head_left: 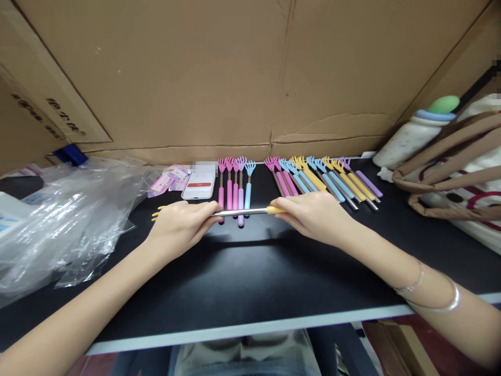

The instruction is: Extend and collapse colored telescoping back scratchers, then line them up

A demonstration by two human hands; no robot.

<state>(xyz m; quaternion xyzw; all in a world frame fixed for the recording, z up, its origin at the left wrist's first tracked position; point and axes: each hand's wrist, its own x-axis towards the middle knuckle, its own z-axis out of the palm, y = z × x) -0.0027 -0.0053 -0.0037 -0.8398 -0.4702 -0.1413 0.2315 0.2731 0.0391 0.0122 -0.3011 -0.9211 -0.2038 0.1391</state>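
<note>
A yellow back scratcher (246, 212) with a metal shaft is held level above the black table. My left hand (180, 222) is closed round its claw end, with yellow prongs poking out past the fingers. Around the yellow handle, my right hand (313, 214) is closed too, hiding most of the grip. Behind the hands lies a small row of pink, purple and blue back scratchers (235, 193). Farther right is a larger row of back scratchers (329, 180) in pink, blue, yellow and purple, partly covered by my right hand.
Clear plastic bags (78, 224) pile up on the left of the black table (250, 292). A phone (200, 180) and pink printed cards (169, 180) lie at the back. A bottle (415, 136) and a bag with brown straps (462, 172) stand right. Cardboard (195, 73) walls the back.
</note>
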